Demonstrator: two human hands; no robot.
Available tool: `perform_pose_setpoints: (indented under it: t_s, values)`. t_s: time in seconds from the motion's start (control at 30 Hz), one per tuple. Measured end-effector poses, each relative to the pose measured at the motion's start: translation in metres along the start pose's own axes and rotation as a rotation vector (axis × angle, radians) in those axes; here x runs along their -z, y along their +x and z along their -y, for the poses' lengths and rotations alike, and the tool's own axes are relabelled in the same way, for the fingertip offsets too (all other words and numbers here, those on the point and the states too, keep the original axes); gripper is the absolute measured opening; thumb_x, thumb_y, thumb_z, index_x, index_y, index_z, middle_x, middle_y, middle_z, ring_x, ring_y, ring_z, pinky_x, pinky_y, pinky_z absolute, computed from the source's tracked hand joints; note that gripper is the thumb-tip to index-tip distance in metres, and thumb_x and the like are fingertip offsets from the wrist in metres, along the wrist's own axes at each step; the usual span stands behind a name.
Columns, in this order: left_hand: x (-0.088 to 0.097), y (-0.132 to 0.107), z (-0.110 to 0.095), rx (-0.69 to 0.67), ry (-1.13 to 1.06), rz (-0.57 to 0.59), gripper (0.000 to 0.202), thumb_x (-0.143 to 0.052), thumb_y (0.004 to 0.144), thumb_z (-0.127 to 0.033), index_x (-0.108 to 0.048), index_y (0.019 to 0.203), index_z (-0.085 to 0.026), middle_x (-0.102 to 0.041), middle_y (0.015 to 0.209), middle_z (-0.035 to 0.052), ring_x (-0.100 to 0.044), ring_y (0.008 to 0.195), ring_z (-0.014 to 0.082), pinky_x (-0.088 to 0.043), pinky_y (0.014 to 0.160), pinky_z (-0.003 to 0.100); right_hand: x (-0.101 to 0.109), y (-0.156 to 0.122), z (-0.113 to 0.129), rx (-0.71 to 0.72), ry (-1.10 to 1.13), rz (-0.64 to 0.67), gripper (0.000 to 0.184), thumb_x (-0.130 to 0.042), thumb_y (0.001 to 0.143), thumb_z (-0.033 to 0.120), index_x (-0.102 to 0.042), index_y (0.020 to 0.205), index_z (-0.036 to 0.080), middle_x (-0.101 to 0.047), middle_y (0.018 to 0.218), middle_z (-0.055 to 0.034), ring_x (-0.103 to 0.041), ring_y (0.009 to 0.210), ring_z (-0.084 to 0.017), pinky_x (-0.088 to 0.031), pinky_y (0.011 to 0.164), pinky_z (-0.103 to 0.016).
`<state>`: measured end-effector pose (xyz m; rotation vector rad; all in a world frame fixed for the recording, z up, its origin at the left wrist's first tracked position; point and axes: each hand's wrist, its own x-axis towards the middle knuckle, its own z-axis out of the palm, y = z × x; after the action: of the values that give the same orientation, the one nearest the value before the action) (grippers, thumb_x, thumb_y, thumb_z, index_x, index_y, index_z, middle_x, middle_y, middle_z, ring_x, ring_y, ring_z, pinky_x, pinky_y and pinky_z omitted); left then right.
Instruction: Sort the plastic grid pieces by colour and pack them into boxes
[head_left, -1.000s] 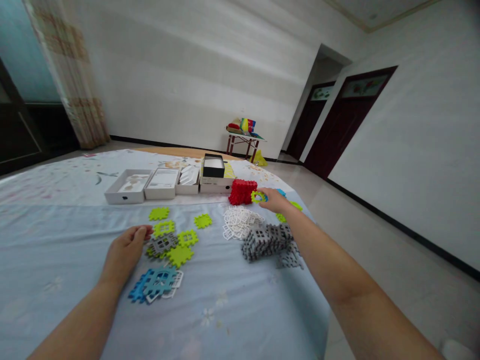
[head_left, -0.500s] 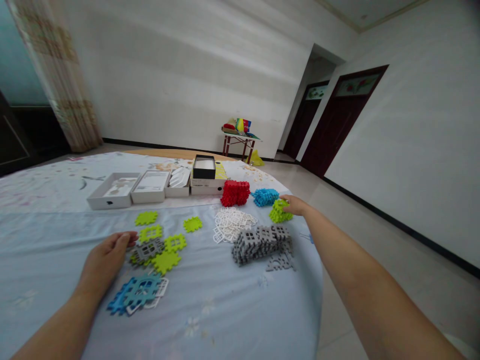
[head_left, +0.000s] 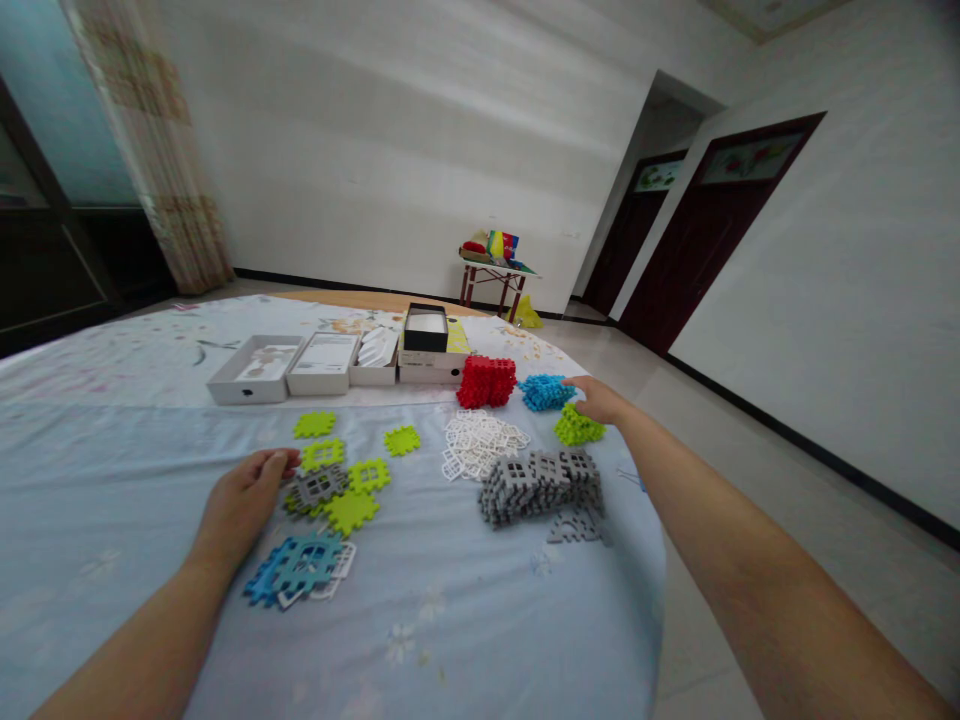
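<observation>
My left hand [head_left: 251, 495] is at the left, its fingers curled and thumb against them, at the edge of a grey interlocking tile [head_left: 321, 485]. Whether the fingertips pinch anything is too small to tell. Around the grey tile lie lime green tiles [head_left: 352, 511]. Nearer me, blue tiles [head_left: 309, 565] overlap white lattice pieces [head_left: 343, 568]. My right hand [head_left: 602, 402] reaches far right, fingers stretched to the edge of the blue tile pile [head_left: 546, 392], thumb apart above the lime green pile [head_left: 579, 425]. Nothing shows in its grasp.
A red tile stack [head_left: 486, 381], a white lattice heap [head_left: 484, 445] and a long grey stack [head_left: 541, 488] stand right of centre. White boxes [head_left: 322, 364] and a black box [head_left: 426, 328] line the back. The table's edge [head_left: 660, 600] drops away at right.
My right hand has shifted from the lime green pile to the blue pile, its fingers opening. My left hand stays by the grey tile. The whole view has turned slightly left.
</observation>
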<state>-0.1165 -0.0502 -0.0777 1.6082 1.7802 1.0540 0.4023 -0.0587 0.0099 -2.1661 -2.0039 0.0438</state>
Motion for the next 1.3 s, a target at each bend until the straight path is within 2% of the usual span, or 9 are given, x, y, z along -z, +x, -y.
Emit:
perform_pose_setpoints:
  t_s: [0.23, 0.4, 0.53, 0.67, 0.77, 0.9, 1.03, 1.13, 1.3]
  values:
    - [-0.004, -0.001, 0.002, -0.013, -0.099, -0.053, 0.037, -0.043, 0.072, -0.046, -0.065, 0.083, -0.018, -0.072, 0.081, 0.0045, -0.067, 0.077, 0.0208, -0.053, 0.074, 0.031, -0.001, 0.013, 0.119, 0.331, 0.026, 0.021, 0.042, -0.053, 0.077, 0.014, -0.059, 0.119, 0.018, -0.060, 0.121, -0.0074, -0.052, 0.115, -0.022, -0.037, 0.100, -0.032]
    - [-0.003, -0.002, 0.002, -0.023, -0.133, -0.067, 0.035, -0.044, 0.070, -0.045, -0.065, 0.080, -0.018, -0.072, 0.079, 0.0048, -0.067, 0.076, 0.0212, -0.052, 0.072, 0.030, -0.034, 0.014, 0.203, 0.530, -0.010, 0.170, 0.043, -0.059, 0.076, 0.019, -0.058, 0.119, 0.015, -0.060, 0.122, -0.0101, -0.054, 0.112, -0.021, -0.039, 0.096, -0.029]
    - [-0.004, -0.002, 0.002, -0.042, -0.145, -0.072, 0.035, -0.044, 0.070, -0.045, -0.065, 0.080, -0.018, -0.072, 0.078, 0.0051, -0.067, 0.074, 0.0218, -0.052, 0.071, 0.031, -0.067, 0.014, 0.246, 0.567, -0.055, 0.241, 0.050, -0.062, 0.072, 0.018, -0.056, 0.122, 0.017, -0.058, 0.123, -0.0116, -0.054, 0.112, -0.023, -0.040, 0.094, -0.031]
    - [-0.006, -0.002, 0.005, -0.058, -0.139, -0.063, 0.038, -0.043, 0.072, -0.046, -0.066, 0.082, -0.017, -0.071, 0.080, 0.0063, -0.066, 0.075, 0.0221, -0.051, 0.071, 0.032, -0.091, 0.016, 0.261, 0.556, -0.088, 0.273, 0.051, -0.065, 0.068, 0.018, -0.059, 0.118, 0.020, -0.059, 0.121, -0.0114, -0.054, 0.111, -0.025, -0.041, 0.089, -0.030]
    - [-0.006, -0.001, 0.006, -0.064, -0.142, -0.036, 0.040, -0.041, 0.074, -0.046, -0.065, 0.086, -0.016, -0.071, 0.083, 0.0077, -0.066, 0.077, 0.0222, -0.051, 0.073, 0.033, -0.098, 0.018, 0.261, 0.549, -0.087, 0.282, 0.043, -0.063, 0.071, 0.019, -0.061, 0.115, 0.019, -0.060, 0.120, -0.0114, -0.056, 0.109, -0.024, -0.041, 0.087, -0.029]
    - [-0.006, -0.001, 0.006, -0.055, -0.113, -0.009, 0.041, -0.039, 0.076, -0.045, -0.064, 0.088, -0.015, -0.071, 0.086, 0.0095, -0.066, 0.079, 0.0224, -0.050, 0.075, 0.033, -0.091, 0.017, 0.262, 0.520, -0.056, 0.259, 0.031, -0.049, 0.084, 0.022, -0.063, 0.111, 0.019, -0.062, 0.117, -0.0102, -0.057, 0.105, -0.022, -0.041, 0.086, -0.029]
    - [-0.006, -0.001, 0.006, -0.057, -0.116, -0.009, 0.041, -0.038, 0.077, -0.045, -0.064, 0.088, -0.015, -0.070, 0.087, 0.0096, -0.066, 0.080, 0.0225, -0.049, 0.075, 0.033, -0.078, 0.018, 0.267, 0.459, -0.022, 0.245, 0.031, -0.039, 0.090, 0.023, -0.064, 0.108, 0.019, -0.068, 0.106, -0.0065, -0.060, 0.099, -0.019, -0.042, 0.082, -0.026]
    - [-0.005, -0.003, 0.004, -0.055, -0.120, -0.014, 0.042, -0.038, 0.076, -0.045, -0.064, 0.088, -0.015, -0.071, 0.086, 0.0099, -0.066, 0.079, 0.0224, -0.049, 0.075, 0.033, -0.075, 0.020, 0.269, 0.388, -0.021, 0.254, 0.031, -0.044, 0.086, 0.022, -0.064, 0.109, 0.020, -0.069, 0.104, -0.0064, -0.062, 0.098, -0.020, -0.044, 0.082, -0.027]
    - [-0.004, -0.004, 0.002, -0.060, -0.112, -0.020, 0.042, -0.038, 0.076, -0.045, -0.065, 0.088, -0.015, -0.071, 0.086, 0.0099, -0.066, 0.079, 0.0226, -0.049, 0.074, 0.033, -0.080, 0.016, 0.268, 0.329, -0.032, 0.238, 0.040, -0.052, 0.081, 0.028, -0.057, 0.119, 0.017, -0.060, 0.121, -0.0124, -0.057, 0.109, -0.025, -0.043, 0.087, -0.032]
